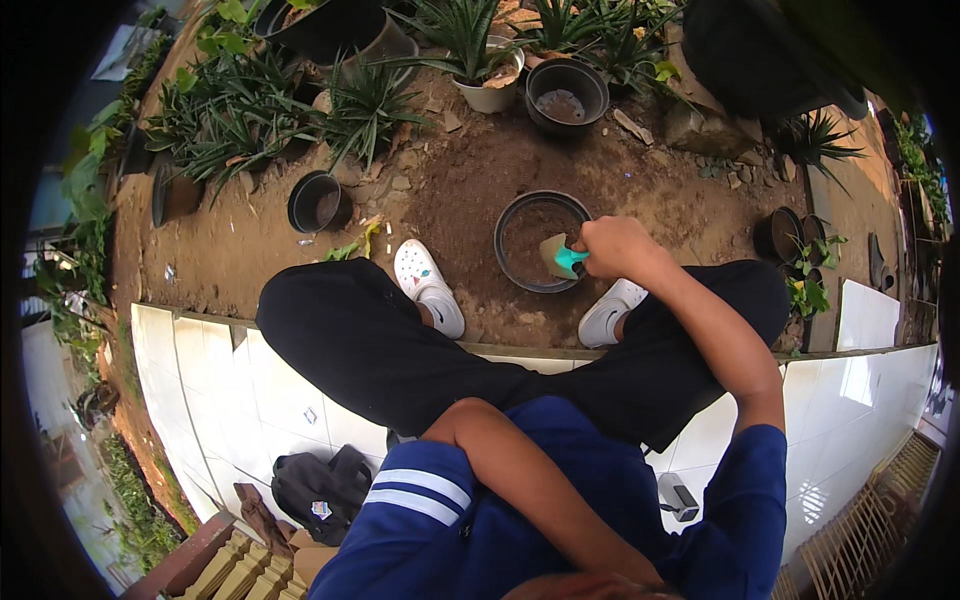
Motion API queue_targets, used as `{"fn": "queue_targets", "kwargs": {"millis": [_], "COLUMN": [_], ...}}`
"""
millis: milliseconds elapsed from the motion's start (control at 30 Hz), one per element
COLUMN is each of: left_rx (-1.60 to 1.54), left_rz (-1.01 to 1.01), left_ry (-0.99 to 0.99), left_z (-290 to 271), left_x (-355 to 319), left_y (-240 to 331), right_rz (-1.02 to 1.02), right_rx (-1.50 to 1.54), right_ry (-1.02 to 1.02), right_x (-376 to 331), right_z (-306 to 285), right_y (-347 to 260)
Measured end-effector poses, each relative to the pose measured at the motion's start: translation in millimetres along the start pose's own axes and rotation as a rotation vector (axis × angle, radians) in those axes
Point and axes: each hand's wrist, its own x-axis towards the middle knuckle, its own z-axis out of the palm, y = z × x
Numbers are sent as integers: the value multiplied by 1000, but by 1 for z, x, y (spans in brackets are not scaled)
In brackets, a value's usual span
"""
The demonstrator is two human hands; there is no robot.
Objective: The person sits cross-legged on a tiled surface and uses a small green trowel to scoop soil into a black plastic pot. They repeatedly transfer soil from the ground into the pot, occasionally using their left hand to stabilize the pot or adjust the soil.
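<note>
My right hand [617, 247] is closed around the turquoise handle of a small hand trowel [570, 261]. The trowel's tan blade dips inside a round black plant pot [499, 238], over brown soil [535, 222]. This pot stands on the ground between my two white clogs, close to the right one. My left forearm [545, 490] lies folded across my body toward the lower edge, and its hand does not show. Loose dark soil [460, 205] is heaped just beyond and left of the pot.
Past the soil stand an empty-looking black pot [567, 95] and a white pot [490, 92] with a spiky plant. A smaller black pot [320, 202] is at the left, more pots [778, 235] at the right. White tiles [280, 375] edge the dirt; a black backpack [322, 490] rests there.
</note>
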Motion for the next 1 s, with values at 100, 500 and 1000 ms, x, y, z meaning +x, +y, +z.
{"fn": "queue_targets", "kwargs": {"millis": [100, 500, 1000], "left_rx": [-131, -169, -230], "left_rz": [-54, -129, -120], "left_ry": [-25, 125, 183], "left_z": [-11, -31, -38], "left_x": [-14, -49, -58], "left_y": [10, 62, 74], "right_rz": [-9, -39, 29], "right_rx": [1, 8, 25], "right_ry": [-8, 4, -67], "right_x": [0, 6, -1], "right_z": [-1, 3, -9], "right_y": [-3, 1, 14]}}
